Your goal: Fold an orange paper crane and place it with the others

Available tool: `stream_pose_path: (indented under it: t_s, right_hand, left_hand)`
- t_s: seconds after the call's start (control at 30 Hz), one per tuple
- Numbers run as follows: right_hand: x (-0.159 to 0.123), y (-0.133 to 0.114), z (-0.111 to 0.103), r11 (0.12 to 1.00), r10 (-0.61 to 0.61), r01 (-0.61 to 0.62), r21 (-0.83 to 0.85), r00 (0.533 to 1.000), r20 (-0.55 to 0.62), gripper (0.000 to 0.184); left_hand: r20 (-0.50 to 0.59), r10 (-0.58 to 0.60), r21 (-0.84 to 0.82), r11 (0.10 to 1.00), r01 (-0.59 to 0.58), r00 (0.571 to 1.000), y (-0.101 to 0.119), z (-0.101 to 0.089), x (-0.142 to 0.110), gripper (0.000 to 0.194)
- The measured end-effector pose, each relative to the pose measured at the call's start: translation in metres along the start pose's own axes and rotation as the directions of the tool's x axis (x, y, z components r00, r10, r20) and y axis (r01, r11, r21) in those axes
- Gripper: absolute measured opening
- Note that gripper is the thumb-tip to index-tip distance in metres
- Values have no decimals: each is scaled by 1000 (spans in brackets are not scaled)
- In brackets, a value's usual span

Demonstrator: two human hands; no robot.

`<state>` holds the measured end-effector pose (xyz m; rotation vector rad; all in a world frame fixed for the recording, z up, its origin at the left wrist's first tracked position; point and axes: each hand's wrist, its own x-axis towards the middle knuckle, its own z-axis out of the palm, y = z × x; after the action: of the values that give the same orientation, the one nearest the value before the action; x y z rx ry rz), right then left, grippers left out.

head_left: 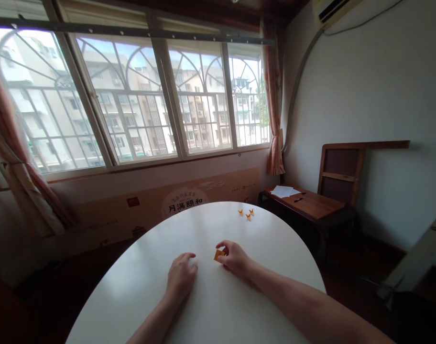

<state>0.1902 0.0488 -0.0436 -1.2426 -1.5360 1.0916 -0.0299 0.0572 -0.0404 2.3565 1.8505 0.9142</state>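
My right hand (234, 258) rests on the round white table (203, 306) with its fingers pinched on a small folded orange paper (218, 254). A little to its left, my left hand (181, 276) lies on the tabletop with fingers loosely curled and nothing in it. Near the table's far edge sit three small folded orange paper figures (246, 213), well beyond both hands.
A wide barred window (139, 100) fills the far wall, with a printed cardboard sheet (182, 203) leaning below it. At the right stands a brown side table (307, 203) with white papers (284, 191), and a wooden board (342, 172) leans on the wall.
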Motion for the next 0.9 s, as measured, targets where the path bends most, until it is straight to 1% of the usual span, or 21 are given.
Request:
stream_pose_path:
  t_s: [0.1, 0.2, 0.27, 0.43, 0.53, 0.6, 0.67, 0.73, 0.8, 0.83, 0.9]
  right_hand:
    - [9, -1, 1, 997, 80, -80, -12, 996, 39, 39]
    - [17, -2, 1, 984, 180, -179, -19, 979, 90, 41]
    - [20, -3, 0, 975, 223, -221, -34, 968, 118, 38]
    - [23, -3, -4, 959, 279, -265, -97, 945, 170, 21]
    - [24, -6, -2, 953, 292, -271, -136, 939, 179, 18]
    - [23, -8, 3, 953, 283, -259, -159, 948, 150, 17]
    - [19, -9, 8, 957, 241, -224, -184, 968, 75, 16]
    - [13, -8, 13, 963, 150, -153, -221, 988, -31, 14]
    - [8, -6, 16, 961, 45, -73, -267, 993, -108, 10]
    - [6, -6, 17, 956, 9, -46, -289, 992, -129, 9]
    - [5, -5, 17, 947, -26, -23, -321, 989, -147, 8]
  left_hand:
    - [50, -4, 68, 998, 1, 999, 6, -2, -3, 22]
    - [82, -21, 126, 992, 10, 996, 12, -6, -7, 23]
    - [99, -38, 161, 987, 21, 994, 16, -8, -9, 24]
    - [114, -107, 241, 968, 77, 988, 23, -9, -9, 26]
    - [106, -133, 280, 955, 99, 985, 24, -9, -4, 29]
    - [104, -153, 301, 947, 115, 983, 23, -8, 0, 31]
    - [109, -180, 319, 938, 136, 978, 21, -7, 5, 33]
    - [119, -210, 333, 929, 160, 970, 19, -5, 9, 36]
    - [133, -246, 343, 920, 188, 960, 17, -2, 13, 43]
    - [141, -265, 346, 916, 203, 954, 16, 0, 15, 47]
    - [162, -309, 352, 905, 237, 937, 13, 3, 20, 54]
